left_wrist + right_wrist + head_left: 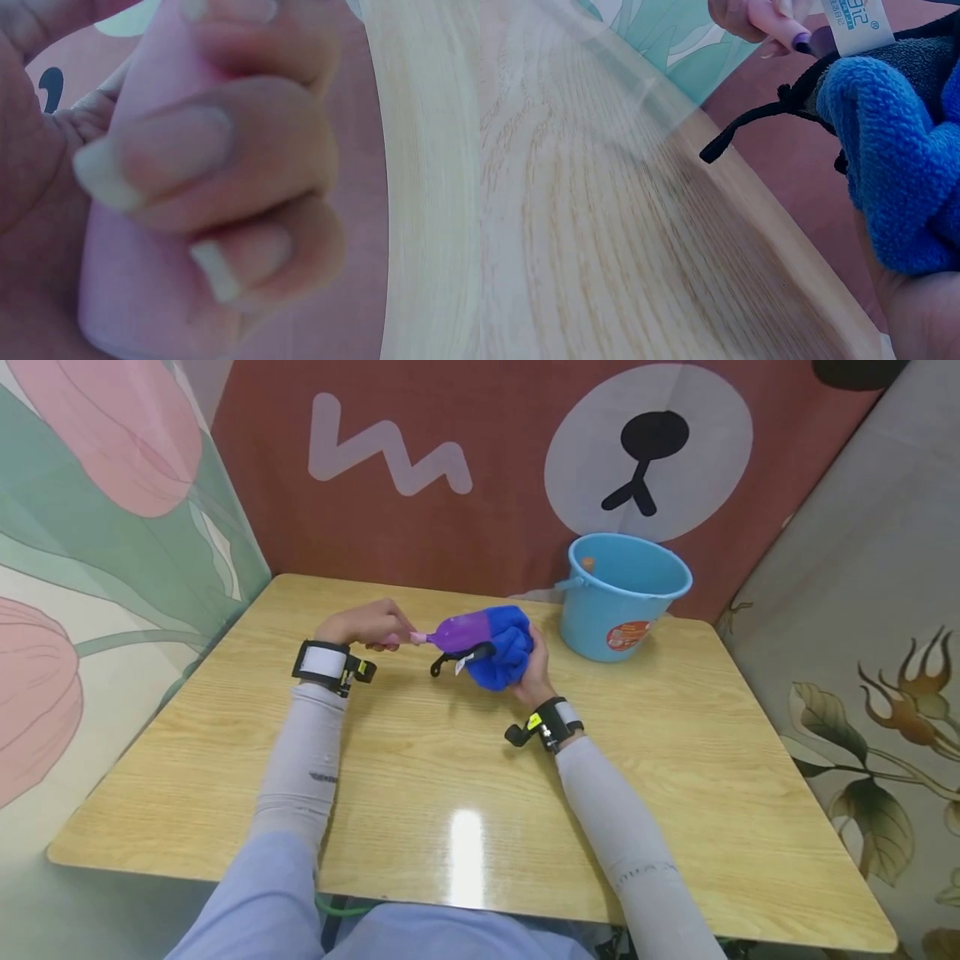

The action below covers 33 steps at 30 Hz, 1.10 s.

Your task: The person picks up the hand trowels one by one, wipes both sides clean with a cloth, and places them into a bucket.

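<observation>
My left hand grips the pink handle of a tool, with its fingers curled round it. The tool's smooth purple head widens from the handle and meets a bunched blue towel. My right hand holds this towel from its right side, with most of the fingers hidden behind the cloth. In the right wrist view the towel is fluffy, with a grey patch, black trim, a dangling black loop and a white label. Both hands are above the far half of the table.
A light blue bucket with a red round sticker stands at the back right of the wooden table. A small brown object shows inside its rim. Printed curtains hang behind and at both sides.
</observation>
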Each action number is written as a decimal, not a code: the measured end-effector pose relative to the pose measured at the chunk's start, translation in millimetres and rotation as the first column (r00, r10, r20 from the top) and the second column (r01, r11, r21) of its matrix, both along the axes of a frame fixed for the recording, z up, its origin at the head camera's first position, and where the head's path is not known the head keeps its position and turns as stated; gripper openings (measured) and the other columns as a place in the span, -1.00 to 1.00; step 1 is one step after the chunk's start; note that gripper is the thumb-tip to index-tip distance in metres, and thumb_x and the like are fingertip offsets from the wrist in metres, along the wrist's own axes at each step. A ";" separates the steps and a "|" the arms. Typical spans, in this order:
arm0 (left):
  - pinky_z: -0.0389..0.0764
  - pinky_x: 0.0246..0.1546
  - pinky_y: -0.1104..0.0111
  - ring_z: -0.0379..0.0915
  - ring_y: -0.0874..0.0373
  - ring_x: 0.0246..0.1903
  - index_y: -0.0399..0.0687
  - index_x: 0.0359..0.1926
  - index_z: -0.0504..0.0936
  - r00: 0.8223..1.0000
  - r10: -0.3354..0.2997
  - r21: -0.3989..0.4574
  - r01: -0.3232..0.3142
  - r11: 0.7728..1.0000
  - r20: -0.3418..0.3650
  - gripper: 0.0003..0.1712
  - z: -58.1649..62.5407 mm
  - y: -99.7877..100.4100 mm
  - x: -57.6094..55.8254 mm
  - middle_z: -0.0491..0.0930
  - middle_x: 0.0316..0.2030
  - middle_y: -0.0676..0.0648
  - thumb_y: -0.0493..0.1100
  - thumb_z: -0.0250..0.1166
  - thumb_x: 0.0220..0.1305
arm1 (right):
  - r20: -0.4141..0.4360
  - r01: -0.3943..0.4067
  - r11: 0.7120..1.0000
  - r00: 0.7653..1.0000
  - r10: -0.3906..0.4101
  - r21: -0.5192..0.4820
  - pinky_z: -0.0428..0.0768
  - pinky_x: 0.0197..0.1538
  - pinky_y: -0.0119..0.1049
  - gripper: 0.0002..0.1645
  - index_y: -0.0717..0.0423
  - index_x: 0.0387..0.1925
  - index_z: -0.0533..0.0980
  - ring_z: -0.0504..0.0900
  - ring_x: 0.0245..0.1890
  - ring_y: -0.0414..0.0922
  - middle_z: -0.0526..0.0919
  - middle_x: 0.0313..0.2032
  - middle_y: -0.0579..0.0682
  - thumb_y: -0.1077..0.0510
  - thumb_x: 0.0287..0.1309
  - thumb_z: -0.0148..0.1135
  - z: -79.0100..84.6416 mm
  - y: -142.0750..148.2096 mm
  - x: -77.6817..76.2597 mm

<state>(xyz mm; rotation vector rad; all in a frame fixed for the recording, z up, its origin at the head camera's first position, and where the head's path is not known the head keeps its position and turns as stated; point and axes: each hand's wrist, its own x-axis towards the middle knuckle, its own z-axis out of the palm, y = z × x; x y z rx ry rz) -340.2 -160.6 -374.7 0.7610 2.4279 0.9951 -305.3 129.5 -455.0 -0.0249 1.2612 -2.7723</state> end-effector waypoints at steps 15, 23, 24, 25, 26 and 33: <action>0.29 -0.64 0.41 0.19 0.21 -0.71 -0.12 -0.40 0.70 0.999 0.008 -0.059 -0.006 0.998 0.033 -0.66 3.2 -10.5 0.1 0.43 -0.67 -0.02 -0.01 0.21 0.44 | 0.017 0.054 0.996 0.998 -0.056 0.075 0.44 -0.37 -0.50 -0.54 -0.17 -0.28 0.46 0.48 -0.46 -0.35 0.51 -0.41 -0.29 -0.22 0.53 -0.33 0.0 5.5 0.0; 0.24 -0.66 0.42 0.14 0.26 -0.73 -0.15 -0.20 0.79 0.999 0.049 -0.033 -0.049 0.998 -0.017 -0.68 9.2 -13.1 2.5 0.37 -0.70 0.03 0.01 0.28 0.39 | 0.050 0.022 0.999 0.998 -0.023 0.032 0.41 -0.46 -0.51 -0.50 -0.18 -0.37 0.47 0.46 -0.53 -0.36 0.49 -0.51 -0.29 -0.27 0.51 -0.29 -0.3 7.6 2.3; 0.23 -0.66 0.43 0.14 0.27 -0.72 -0.17 -0.18 0.79 0.998 0.058 -0.017 -0.058 0.998 -0.022 -0.66 9.8 -12.3 2.4 0.39 -0.69 0.01 0.02 0.29 0.38 | 0.038 0.012 1.000 0.999 -0.013 0.020 0.39 -0.50 -0.52 -0.49 -0.18 -0.40 0.46 0.45 -0.57 -0.37 0.48 -0.55 -0.30 -0.27 0.51 -0.29 0.2 7.6 2.3; 0.21 -0.66 0.43 0.13 0.27 -0.72 -0.17 -0.15 0.79 0.997 0.067 0.000 -0.067 0.998 -0.024 -0.65 10.4 -11.7 2.5 0.39 -0.69 0.01 0.03 0.30 0.38 | 0.029 0.004 1.000 1.000 -0.004 0.003 0.36 -0.55 -0.53 -0.48 -0.17 -0.44 0.45 0.44 -0.62 -0.37 0.47 -0.58 -0.29 -0.26 0.51 -0.28 0.6 7.4 2.5; 0.21 -0.67 0.43 0.13 0.27 -0.72 -0.17 -0.13 0.79 0.997 0.075 0.014 -0.075 0.997 -0.026 -0.65 10.8 -11.0 2.8 0.39 -0.69 0.00 0.03 0.30 0.38 | 0.018 -0.007 1.000 1.000 0.008 -0.016 0.34 -0.59 -0.53 -0.47 -0.15 -0.47 0.45 0.44 -0.66 -0.38 0.47 -0.61 -0.29 -0.25 0.52 -0.27 0.9 7.3 2.7; 0.18 -0.60 0.40 0.10 0.21 -0.69 -0.08 -0.19 0.79 0.997 0.070 0.101 -0.066 0.993 -0.035 -0.61 11.2 0.0 8.1 0.29 -0.68 0.03 0.15 0.30 0.39 | 0.029 -0.015 1.000 0.999 0.016 -0.023 0.37 -0.55 -0.51 -0.47 -0.12 -0.45 0.46 0.45 -0.64 -0.36 0.48 -0.59 -0.27 -0.20 0.54 -0.28 -5.4 1.9 3.1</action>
